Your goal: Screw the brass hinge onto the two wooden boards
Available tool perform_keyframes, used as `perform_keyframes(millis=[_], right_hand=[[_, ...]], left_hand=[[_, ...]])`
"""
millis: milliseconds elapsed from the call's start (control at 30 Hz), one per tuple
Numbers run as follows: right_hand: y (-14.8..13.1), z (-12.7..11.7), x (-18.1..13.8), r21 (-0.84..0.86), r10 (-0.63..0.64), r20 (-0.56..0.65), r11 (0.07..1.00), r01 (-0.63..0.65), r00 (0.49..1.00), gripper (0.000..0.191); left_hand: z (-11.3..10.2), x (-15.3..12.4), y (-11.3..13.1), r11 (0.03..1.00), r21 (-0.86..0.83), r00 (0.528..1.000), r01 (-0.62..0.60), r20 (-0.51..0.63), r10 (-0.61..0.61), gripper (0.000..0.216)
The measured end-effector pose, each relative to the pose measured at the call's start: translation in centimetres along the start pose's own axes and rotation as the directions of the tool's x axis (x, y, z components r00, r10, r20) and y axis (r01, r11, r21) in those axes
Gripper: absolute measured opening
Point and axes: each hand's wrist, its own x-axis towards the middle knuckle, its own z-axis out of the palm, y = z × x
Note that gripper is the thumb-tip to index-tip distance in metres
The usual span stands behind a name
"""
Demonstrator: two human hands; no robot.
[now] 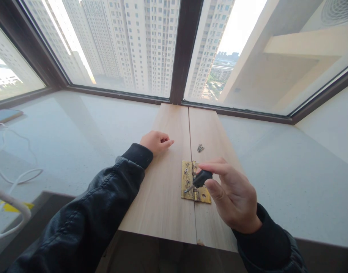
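With right hand (pixel 236 195) fingers clamped on a stubby black-handled screwdriver (pixel 202 178), left hand (pixel 155 142) fingers curled together. Around the rectangular brass hinge (pixel 190 177) across pale wooden boards (pixel 162 189): apparently screwed at nine o'clock, bare-holed at four, with grey metal screws (pixel 200 148) loose at twelve.
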Motion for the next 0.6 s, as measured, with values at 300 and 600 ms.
perform_keyframes(millis=[300,600], right_hand=[[0.75,0.14,-0.63,-0.012,-0.017,-0.142,1.0,0.015,0.99,0.024],[0.07,0.31,-0.16,-0.025,-0.049,-0.061,0.999,0.048,0.997,0.026]], left_hand=[[-0.15,-0.09,0.25,1.0,0.011,1.0,0.017,0.007,-0.017,0.036],[-0.14,-0.07,0.2,1.0,-0.003,1.0,0.014,0.007,-0.014,0.035]])
